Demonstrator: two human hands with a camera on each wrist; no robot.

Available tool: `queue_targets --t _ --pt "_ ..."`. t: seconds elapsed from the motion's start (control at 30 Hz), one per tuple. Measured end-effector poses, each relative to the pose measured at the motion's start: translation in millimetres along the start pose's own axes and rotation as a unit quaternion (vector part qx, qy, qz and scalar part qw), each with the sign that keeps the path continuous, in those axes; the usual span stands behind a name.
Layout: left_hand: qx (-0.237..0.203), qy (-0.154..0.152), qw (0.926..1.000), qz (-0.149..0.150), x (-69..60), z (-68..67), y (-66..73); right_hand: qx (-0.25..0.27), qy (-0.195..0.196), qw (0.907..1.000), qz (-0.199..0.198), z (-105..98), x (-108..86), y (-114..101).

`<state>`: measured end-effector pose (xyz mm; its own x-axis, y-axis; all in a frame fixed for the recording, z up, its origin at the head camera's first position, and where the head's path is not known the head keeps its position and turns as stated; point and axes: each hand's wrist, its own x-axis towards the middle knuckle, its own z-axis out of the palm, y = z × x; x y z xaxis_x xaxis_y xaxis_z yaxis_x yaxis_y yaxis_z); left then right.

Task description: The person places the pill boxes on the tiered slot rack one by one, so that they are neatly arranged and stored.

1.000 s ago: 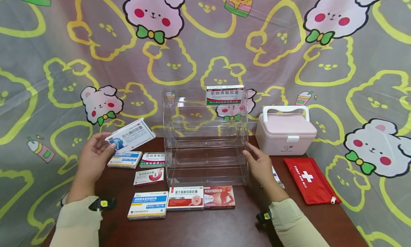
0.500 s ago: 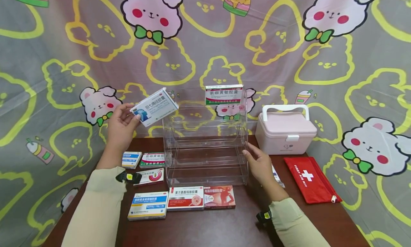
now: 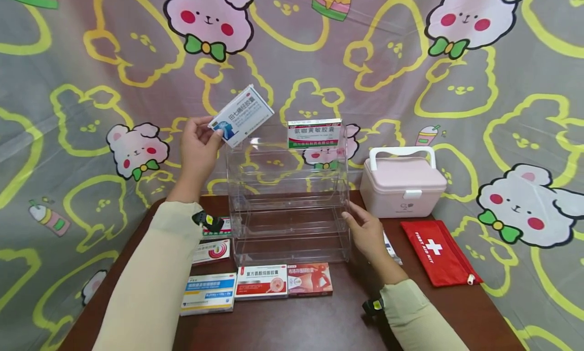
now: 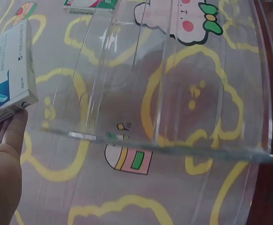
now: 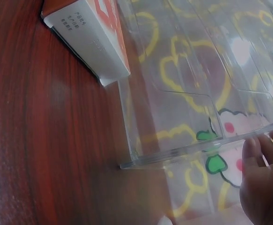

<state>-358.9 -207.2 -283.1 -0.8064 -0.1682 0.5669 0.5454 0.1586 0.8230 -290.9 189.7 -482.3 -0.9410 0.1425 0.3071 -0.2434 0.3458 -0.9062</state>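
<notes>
In the head view, my left hand (image 3: 199,150) holds a white and blue medicine box (image 3: 242,116) by its lower left end, thumb on its front. The box is tilted, raised at the upper left corner of a clear tiered rack (image 3: 292,204). The left wrist view shows the same box (image 4: 14,70) in my fingers beside the clear rack. My right hand (image 3: 368,235) grips the rack's right side edge, thumb toward the front; the right wrist view shows these fingers (image 5: 252,149) at that edge. A green, white and red box (image 3: 314,134) stands on the top tier, at the right.
Several medicine boxes lie on the table (image 3: 274,330): a blue and yellow one (image 3: 208,293) and two red ones before the rack, others left, partly behind my left forearm. Right are a pink case (image 3: 403,186), a red first aid pouch (image 3: 440,252) and a box partly hidden by my right hand.
My left hand has carried the white and blue box up and to the right, from above the left boxes to the rack's upper left corner. My right hand has stayed at the rack's side.
</notes>
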Motion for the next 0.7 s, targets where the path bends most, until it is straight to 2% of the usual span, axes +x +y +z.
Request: queue_targets --t 0.13,0.3,0.43,0.6,0.7 --pt "0.021 -0.004 0.9998 0.002 9.0 10.7 2.5 0.0 0.006 1.0 -0.004 1 0.2 0" --pt "0.026 -0.007 0.9996 0.007 16.2 22.6 3.8 0.0 0.009 0.9999 -0.01 2 0.9 1" --pt "0.051 -0.005 0.9986 0.01 22.2 30.7 2.1 -0.006 0.009 0.9999 -0.009 1 0.9 1" --pt "0.096 -0.007 0.9953 0.004 28.7 34.2 0.1 -0.019 0.008 0.9998 -0.007 1 0.5 1" --pt "0.106 -0.009 0.9943 0.004 33.5 35.3 -0.6 -0.014 0.008 0.9998 -0.01 1 0.4 1"
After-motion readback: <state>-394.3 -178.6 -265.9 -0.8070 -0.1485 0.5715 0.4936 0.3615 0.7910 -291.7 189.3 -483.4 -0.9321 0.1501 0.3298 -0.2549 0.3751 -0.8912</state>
